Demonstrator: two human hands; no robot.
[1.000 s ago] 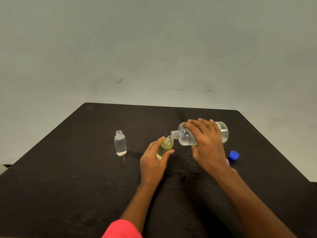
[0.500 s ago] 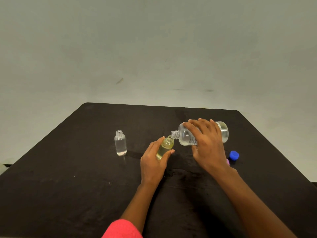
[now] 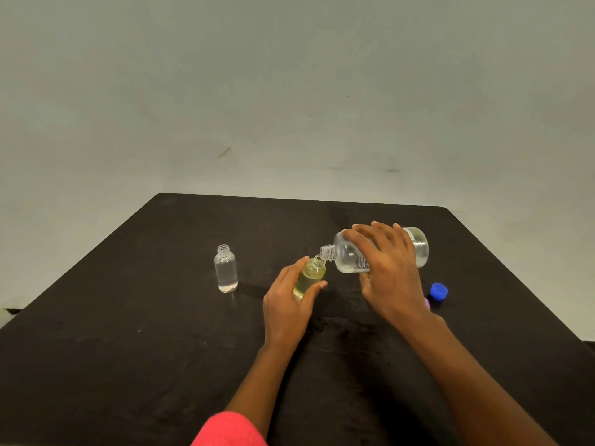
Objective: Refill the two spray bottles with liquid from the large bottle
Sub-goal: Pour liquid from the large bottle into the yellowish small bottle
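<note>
My right hand [image 3: 388, 272] grips the large clear bottle [image 3: 418, 247], which lies tipped on its side with its open neck pointing left. That neck sits just above the mouth of a small yellowish bottle [image 3: 310, 275], uncapped and leaning slightly right. My left hand [image 3: 286, 304] holds this small bottle, thumb and fingers curled round its body. A second small clear bottle [image 3: 226, 268] stands upright and uncapped further left, with a little liquid at its bottom.
A blue cap [image 3: 438, 291] lies on the black table [image 3: 128, 333] to the right of my right wrist, and a small pink piece [image 3: 427, 303] peeks out beside it. A pale wall rises behind the table's far edge.
</note>
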